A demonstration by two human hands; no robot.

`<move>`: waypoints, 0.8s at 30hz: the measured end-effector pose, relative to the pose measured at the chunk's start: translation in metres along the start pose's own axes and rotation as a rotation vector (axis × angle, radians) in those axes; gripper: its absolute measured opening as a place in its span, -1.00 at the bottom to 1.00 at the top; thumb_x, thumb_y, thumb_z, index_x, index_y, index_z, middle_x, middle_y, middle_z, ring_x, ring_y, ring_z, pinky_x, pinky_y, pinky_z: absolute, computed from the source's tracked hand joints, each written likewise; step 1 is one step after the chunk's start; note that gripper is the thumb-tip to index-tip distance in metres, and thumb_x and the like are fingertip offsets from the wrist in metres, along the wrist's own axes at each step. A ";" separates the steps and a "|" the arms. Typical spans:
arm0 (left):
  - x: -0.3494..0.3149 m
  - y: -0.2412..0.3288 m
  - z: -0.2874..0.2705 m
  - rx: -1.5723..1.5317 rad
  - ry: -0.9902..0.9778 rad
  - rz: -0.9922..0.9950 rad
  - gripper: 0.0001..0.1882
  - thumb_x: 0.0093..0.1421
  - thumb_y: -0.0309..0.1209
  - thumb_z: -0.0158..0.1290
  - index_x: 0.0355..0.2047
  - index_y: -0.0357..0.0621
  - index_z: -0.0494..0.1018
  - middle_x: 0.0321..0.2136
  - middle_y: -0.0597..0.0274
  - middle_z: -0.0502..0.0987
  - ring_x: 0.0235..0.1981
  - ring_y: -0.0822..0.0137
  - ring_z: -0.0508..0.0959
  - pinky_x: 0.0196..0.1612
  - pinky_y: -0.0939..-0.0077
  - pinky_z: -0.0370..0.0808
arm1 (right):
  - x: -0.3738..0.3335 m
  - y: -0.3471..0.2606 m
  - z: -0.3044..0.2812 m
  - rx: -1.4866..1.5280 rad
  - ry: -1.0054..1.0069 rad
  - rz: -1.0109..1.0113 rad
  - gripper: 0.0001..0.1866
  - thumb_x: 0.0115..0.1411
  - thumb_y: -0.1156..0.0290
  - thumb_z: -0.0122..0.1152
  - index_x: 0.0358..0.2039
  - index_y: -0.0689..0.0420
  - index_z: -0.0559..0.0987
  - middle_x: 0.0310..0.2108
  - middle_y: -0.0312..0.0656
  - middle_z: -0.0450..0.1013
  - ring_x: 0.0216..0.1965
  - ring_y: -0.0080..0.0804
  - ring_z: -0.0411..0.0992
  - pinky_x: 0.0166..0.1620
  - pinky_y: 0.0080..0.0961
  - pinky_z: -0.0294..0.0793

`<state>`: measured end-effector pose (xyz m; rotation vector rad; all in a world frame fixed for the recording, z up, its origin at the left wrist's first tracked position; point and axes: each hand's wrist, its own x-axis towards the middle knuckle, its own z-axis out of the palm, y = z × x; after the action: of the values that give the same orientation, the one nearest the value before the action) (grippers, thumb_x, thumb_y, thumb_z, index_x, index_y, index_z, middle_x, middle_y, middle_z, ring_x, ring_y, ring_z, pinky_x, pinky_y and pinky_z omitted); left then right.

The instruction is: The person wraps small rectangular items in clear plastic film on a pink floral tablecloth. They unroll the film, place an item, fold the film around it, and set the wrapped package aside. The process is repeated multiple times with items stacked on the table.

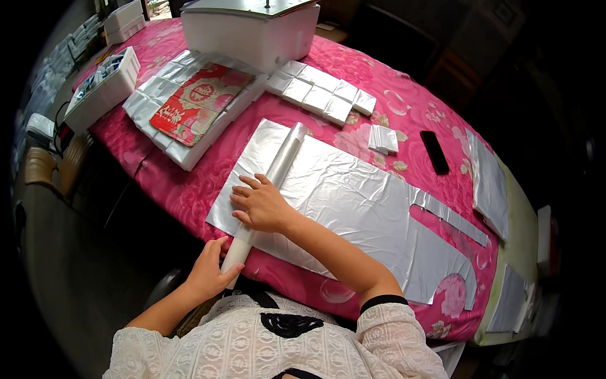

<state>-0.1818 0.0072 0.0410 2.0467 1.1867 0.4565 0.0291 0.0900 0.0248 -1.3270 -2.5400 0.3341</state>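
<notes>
A roll of clear plastic film (287, 155) lies slantwise across the left part of a large silver foil sheet (353, 196). Its near end, a pale tube, sticks out past the table edge. My left hand (211, 271) is wrapped round that end, thumb on one side and fingers on the other. Further up the roll rests my right hand (262, 205), palm down with the fingers spread. The foil is wrinkled. Toward its right end it is cut, with a curved piece and a narrow strip (451, 218) reaching out over the pink tablecloth (297, 287).
Beyond the foil sit silver-wrapped blocks (319, 95), a small stack of silver pieces (382, 139) and a black phone (434, 152). Far left are a white foam box (252, 31), a red printed bag (199, 101) on a wrapped slab, and a white bin (104, 91). Folded silver sheets (489, 186) lie right.
</notes>
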 end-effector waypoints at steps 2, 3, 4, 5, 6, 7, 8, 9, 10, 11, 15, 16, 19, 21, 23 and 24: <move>0.001 0.002 0.000 0.090 -0.021 -0.028 -0.35 -0.03 -0.31 0.22 0.03 -0.33 0.23 -0.22 0.00 0.38 -0.21 0.16 0.46 -0.11 0.38 0.41 | 0.015 -0.007 0.008 0.020 0.070 0.079 -0.43 0.13 0.13 0.01 0.12 0.12 0.32 0.18 -0.08 0.18 0.27 -0.14 0.01 0.27 -0.12 -0.13; 0.003 0.001 -0.001 0.102 -0.033 -0.038 -0.34 -0.04 -0.31 0.24 0.02 -0.33 0.24 -0.22 0.02 0.40 -0.21 0.18 0.46 -0.11 0.39 0.41 | 0.021 -0.010 0.014 0.040 0.202 0.155 -0.42 0.11 0.17 0.01 0.13 0.14 0.29 0.20 -0.05 0.15 0.28 -0.12 -0.03 0.28 -0.12 -0.15; 0.005 -0.001 -0.002 0.114 -0.047 -0.046 -0.33 -0.06 -0.31 0.25 0.02 -0.32 0.24 -0.22 0.05 0.41 -0.22 0.19 0.47 -0.12 0.39 0.42 | 0.024 -0.014 0.022 0.059 0.333 0.235 -0.41 0.10 0.21 0.02 0.15 0.16 0.27 0.21 -0.02 0.11 0.29 -0.10 -0.07 0.28 -0.12 -0.17; 0.005 -0.005 -0.001 -0.109 -0.108 -0.129 -0.35 -0.07 -0.33 0.26 0.00 -0.31 0.26 -0.20 0.08 0.42 -0.22 0.23 0.48 -0.12 0.40 0.43 | 0.023 -0.017 0.028 0.077 0.466 0.316 -0.39 0.08 0.25 0.02 0.16 0.18 0.24 0.22 0.01 0.08 0.31 -0.09 -0.11 0.29 -0.12 -0.19; 0.003 -0.012 0.000 -0.333 -0.161 -0.215 -0.36 -0.08 -0.34 0.27 -0.02 -0.30 0.28 -0.19 0.10 0.43 -0.22 0.27 0.48 -0.12 0.41 0.43 | 0.023 -0.020 0.030 0.131 0.505 0.410 -0.28 0.05 0.35 -0.02 0.24 0.23 0.05 0.27 0.11 -0.09 0.33 -0.02 -0.23 0.30 -0.14 -0.26; 0.001 -0.019 0.001 -0.558 -0.215 -0.297 -0.38 -0.09 -0.36 0.28 -0.03 -0.29 0.30 -0.18 0.13 0.44 -0.21 0.30 0.49 -0.13 0.42 0.44 | 0.021 -0.021 0.031 0.246 0.628 0.453 -0.24 0.04 0.38 -0.02 0.25 0.25 -0.02 0.28 0.13 -0.13 0.33 -0.02 -0.25 0.30 -0.14 -0.27; -0.001 -0.026 0.003 -0.771 -0.317 -0.359 -0.36 -0.09 -0.32 0.29 -0.02 -0.25 0.29 -0.18 0.20 0.44 -0.24 0.38 0.49 -0.18 0.44 0.48 | 0.017 -0.021 0.029 0.363 0.751 0.498 -0.20 0.02 0.40 -0.02 0.26 0.26 -0.08 0.29 0.15 -0.18 0.34 -0.02 -0.27 0.30 -0.15 -0.29; -0.002 -0.023 0.002 -0.893 -0.369 -0.323 -0.36 -0.07 -0.31 0.27 0.00 -0.24 0.28 -0.18 0.20 0.44 -0.25 0.39 0.49 -0.19 0.46 0.47 | 0.013 -0.021 0.027 0.484 0.871 0.541 -0.16 0.01 0.42 -0.03 0.27 0.27 -0.14 0.29 0.16 -0.22 0.34 -0.02 -0.28 0.30 -0.16 -0.31; -0.002 -0.015 0.001 -1.016 -0.425 -0.285 -0.35 -0.05 -0.30 0.26 0.03 -0.23 0.26 -0.18 0.20 0.43 -0.26 0.40 0.49 -0.20 0.48 0.46 | 0.005 -0.020 0.020 0.651 0.953 0.511 -0.06 -0.04 0.44 0.02 0.28 0.27 -0.28 0.30 0.17 -0.27 0.33 0.02 -0.25 0.30 -0.18 -0.25; -0.001 -0.008 0.001 -1.137 -0.482 -0.244 -0.34 -0.02 -0.29 0.24 0.05 -0.22 0.24 -0.18 0.20 0.43 -0.27 0.42 0.49 -0.21 0.50 0.46 | -0.003 -0.020 0.013 0.968 1.012 0.475 -0.06 -0.02 0.39 0.08 0.27 0.26 -0.24 0.29 0.13 -0.24 0.29 0.03 -0.11 0.26 -0.20 -0.03; 0.020 0.010 0.010 -1.536 -0.961 -0.145 -0.18 -0.09 -0.18 0.26 0.10 -0.35 0.17 -0.22 0.13 0.43 -0.31 0.38 0.49 -0.21 0.50 0.48 | -0.044 -0.038 -0.043 2.006 0.956 0.100 -0.09 0.00 0.21 0.19 0.25 0.19 -0.10 0.07 0.08 0.20 0.07 -0.14 0.29 0.08 -0.34 0.34; 0.023 0.009 0.017 -1.674 -1.081 -0.148 -0.09 -0.13 -0.14 0.28 0.11 -0.43 0.13 -0.24 0.08 0.43 -0.34 0.38 0.50 -0.22 0.48 0.50 | -0.054 -0.035 -0.049 1.996 0.931 0.093 -0.12 0.01 0.22 0.19 0.23 0.20 -0.06 0.01 0.05 0.26 0.00 -0.21 0.34 0.03 -0.36 0.38; 0.046 0.033 0.026 -1.640 -1.171 -0.257 -0.08 -0.21 -0.22 0.32 0.09 -0.46 0.15 -0.30 0.01 0.44 -0.41 0.33 0.50 -0.33 0.46 0.50 | -0.080 -0.026 -0.066 1.899 1.031 0.158 -0.30 0.03 0.31 0.18 0.12 0.25 0.10 -0.27 -0.10 0.42 -0.28 -0.42 0.43 -0.17 -0.44 0.48; 0.055 0.056 0.030 -1.159 -0.868 -0.112 -0.19 -0.13 -0.24 0.28 0.07 -0.39 0.20 -0.27 0.03 0.46 -0.36 0.33 0.51 -0.31 0.46 0.50 | -0.095 -0.025 -0.076 1.723 1.120 0.362 -0.33 0.03 0.34 0.19 0.09 0.26 0.12 -0.33 -0.13 0.41 -0.32 -0.43 0.43 -0.22 -0.47 0.49; 0.057 0.066 0.040 -0.584 -0.453 0.112 -0.25 -0.08 -0.24 0.26 0.06 -0.34 0.22 -0.27 0.06 0.47 -0.34 0.34 0.52 -0.29 0.45 0.50 | -0.105 -0.024 -0.076 1.639 1.154 0.416 -0.35 0.03 0.36 0.20 0.08 0.26 0.13 -0.34 -0.14 0.41 -0.34 -0.45 0.42 -0.25 -0.49 0.49; 0.063 0.070 0.035 -0.409 -0.616 0.157 -0.29 -0.04 -0.20 0.25 0.05 -0.28 0.24 -0.28 0.10 0.49 -0.30 0.36 0.53 -0.24 0.44 0.49 | -0.112 -0.023 -0.071 1.645 1.170 0.380 -0.36 0.03 0.36 0.20 0.07 0.25 0.14 -0.34 -0.14 0.40 -0.34 -0.45 0.42 -0.25 -0.48 0.49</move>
<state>-0.0861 0.0244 0.0650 1.7370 0.5153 0.1044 0.0966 -0.0096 0.0860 -0.7385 -0.5138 0.9823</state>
